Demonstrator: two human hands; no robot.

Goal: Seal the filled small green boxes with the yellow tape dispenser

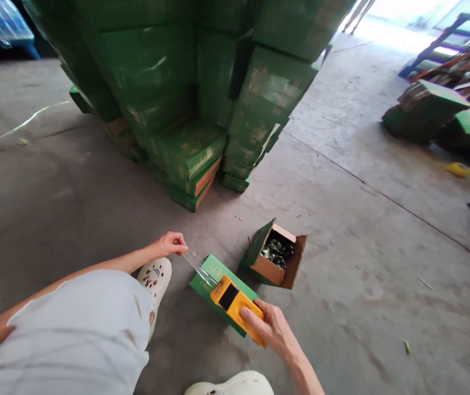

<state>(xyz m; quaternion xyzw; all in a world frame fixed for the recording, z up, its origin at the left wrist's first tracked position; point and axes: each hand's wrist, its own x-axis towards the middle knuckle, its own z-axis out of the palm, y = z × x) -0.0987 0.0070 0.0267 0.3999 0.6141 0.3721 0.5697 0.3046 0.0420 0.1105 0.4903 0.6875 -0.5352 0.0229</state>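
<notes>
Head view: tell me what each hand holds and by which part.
Right hand: the yellow device, by the part behind its dark screen. Left hand: a clear strip, pinched at its end.

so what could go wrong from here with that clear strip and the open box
The clear strip, pinched by the left hand and running to the yellow device in the right hand, might slip loose or catch on the green box below. The open box stands close beside that one, so a bump could spill its dark, glossy contents.
</notes>
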